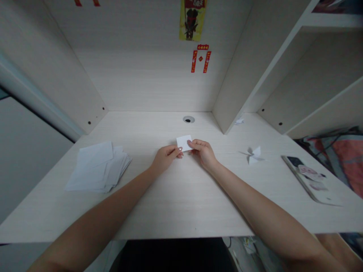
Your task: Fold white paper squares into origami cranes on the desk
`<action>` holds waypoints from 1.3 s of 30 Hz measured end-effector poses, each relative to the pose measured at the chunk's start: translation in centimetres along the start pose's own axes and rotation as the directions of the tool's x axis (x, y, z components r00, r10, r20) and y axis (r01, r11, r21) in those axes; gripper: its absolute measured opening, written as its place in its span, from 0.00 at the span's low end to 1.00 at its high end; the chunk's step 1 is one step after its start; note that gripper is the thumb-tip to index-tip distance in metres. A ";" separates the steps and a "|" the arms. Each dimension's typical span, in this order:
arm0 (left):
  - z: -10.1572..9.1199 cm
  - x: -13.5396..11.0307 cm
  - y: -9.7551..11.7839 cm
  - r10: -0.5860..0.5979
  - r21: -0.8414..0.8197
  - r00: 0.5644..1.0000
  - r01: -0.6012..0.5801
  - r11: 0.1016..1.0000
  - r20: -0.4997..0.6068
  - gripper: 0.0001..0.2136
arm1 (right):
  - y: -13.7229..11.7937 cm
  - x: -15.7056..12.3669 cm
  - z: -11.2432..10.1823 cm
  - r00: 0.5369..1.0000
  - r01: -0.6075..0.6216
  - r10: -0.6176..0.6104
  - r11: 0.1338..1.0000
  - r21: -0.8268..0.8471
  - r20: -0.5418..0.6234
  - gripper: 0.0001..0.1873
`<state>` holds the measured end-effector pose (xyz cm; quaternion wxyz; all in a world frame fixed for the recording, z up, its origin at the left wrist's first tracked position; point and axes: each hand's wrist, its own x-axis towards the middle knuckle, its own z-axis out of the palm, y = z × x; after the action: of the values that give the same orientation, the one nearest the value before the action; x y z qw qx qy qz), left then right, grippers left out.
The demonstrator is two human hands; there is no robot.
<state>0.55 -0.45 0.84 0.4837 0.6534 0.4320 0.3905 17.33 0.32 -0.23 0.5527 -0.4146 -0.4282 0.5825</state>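
A small folded white paper is held just above the pale wooden desk, near its middle. My left hand pinches its lower left edge with fingers closed. My right hand pinches its lower right edge, fingers curled round it. Both forearms reach in from the near edge of the desk.
A loose stack of white sheets lies at the left. A folded paper crane sits to the right, a phone beyond it near the right edge. A cable hole is at the back. Shelf walls enclose the desk.
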 end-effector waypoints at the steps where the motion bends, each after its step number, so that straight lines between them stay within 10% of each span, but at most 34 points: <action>1: 0.0 0.0 0.0 -0.002 0.000 1.000 0.002 1.000 0.001 0.14 | 0.0 0.0 0.0 1.000 -0.001 0.001 1.000 -0.002 -0.006 0.16; 29: -0.3 0.2 -0.4 -0.038 -0.005 0.996 0.037 0.999 -0.084 0.16 | 0.6 -0.1 0.2 0.986 0.152 -0.161 0.971 -0.185 -0.033 0.24; 39: -0.2 0.1 0.1 -0.009 0.069 0.999 0.011 0.998 -0.036 0.15 | 0.1 -0.5 0.6 0.991 0.127 -0.115 0.961 -0.247 0.063 0.14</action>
<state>0.40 -0.35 0.97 0.4549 0.6605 0.4570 0.3846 16.73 -0.23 -0.12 0.5199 -0.4400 -0.5362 0.4986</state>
